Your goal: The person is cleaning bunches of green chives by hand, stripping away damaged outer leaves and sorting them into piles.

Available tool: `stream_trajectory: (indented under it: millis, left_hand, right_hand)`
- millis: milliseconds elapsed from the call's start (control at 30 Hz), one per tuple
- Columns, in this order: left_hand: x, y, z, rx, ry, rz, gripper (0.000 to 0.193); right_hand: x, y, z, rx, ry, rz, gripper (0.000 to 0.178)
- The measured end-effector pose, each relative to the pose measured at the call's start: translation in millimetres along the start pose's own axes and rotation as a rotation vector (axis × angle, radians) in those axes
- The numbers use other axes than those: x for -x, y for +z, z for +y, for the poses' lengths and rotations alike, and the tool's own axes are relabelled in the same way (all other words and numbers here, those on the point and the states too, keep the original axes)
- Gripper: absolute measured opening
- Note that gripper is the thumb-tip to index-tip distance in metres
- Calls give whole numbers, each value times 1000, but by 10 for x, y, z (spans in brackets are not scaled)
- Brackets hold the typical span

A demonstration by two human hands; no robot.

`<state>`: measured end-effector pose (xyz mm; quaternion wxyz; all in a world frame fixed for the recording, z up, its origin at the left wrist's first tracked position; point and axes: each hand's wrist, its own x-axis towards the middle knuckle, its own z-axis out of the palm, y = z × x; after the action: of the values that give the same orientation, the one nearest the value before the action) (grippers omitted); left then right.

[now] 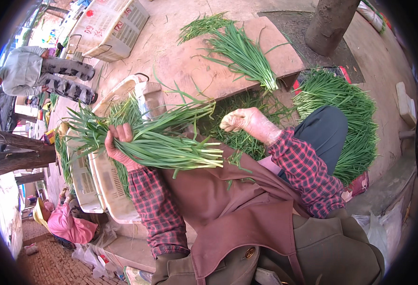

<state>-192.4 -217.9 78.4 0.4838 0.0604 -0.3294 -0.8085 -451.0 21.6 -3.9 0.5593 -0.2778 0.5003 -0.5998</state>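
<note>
Over our brown apron (pixel 194 194), our left hand (pixel 117 146) clamps its fingers round a chive bunch (pixel 171 149); our right hand (pixel 254 124) curls its fingers together. White crate (pixel 105 175) tight left, chive heap (pixel 344 116) right, low tabletop (pixel 185 69) ahead, ground (pixel 168 23) stretching past its far edge.

low reddish table (pixel 190 66), green-leaf bundle (pixel 247 54) on top

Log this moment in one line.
left hand: gripping chive bunch | right hand: fingers curled, apart from bunch | low table: another bunch lying on top

Red handwritten characters (pixel 94 32) on a pale plastic crate (pixel 108 37), red blot (pixel 89 13) near them
</note>
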Motion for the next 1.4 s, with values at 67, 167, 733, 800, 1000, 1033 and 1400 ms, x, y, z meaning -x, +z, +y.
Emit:
stream_trajectory:
  millis: [67, 167, 733, 800, 1000, 1033, 1400]
  left_hand:
    - [11, 18, -13, -43, 8, -12, 28]
    - [32, 111, -63, -129, 5, -19, 27]
    - [53, -94, 197, -56, 85, -52, 24]
    - [33, -121, 201, -73, 66, -97, 24]
    - [56, -40, 93, -93, 57, -59, 25]
    - [61, -35, 110, -67, 82, -46, 26]
    - [73, -144, 185, 41, 77, -84, 27]
  right_hand:
    - [-83, 192, -19, -84, 80, -73, 38]
    - [-180, 449, -22, -130, 135, -195, 41]
    - [300, 63, -70, 140, -109, 21, 36]
    - [244, 354, -124, 60, -145, -84, 43]
    - [113, 633, -89, 409, -358, -28, 14]
    - [139, 579, -39, 301, -303, 40, 12]
    - [45, 77, -40, 568, -456, 252, 57]
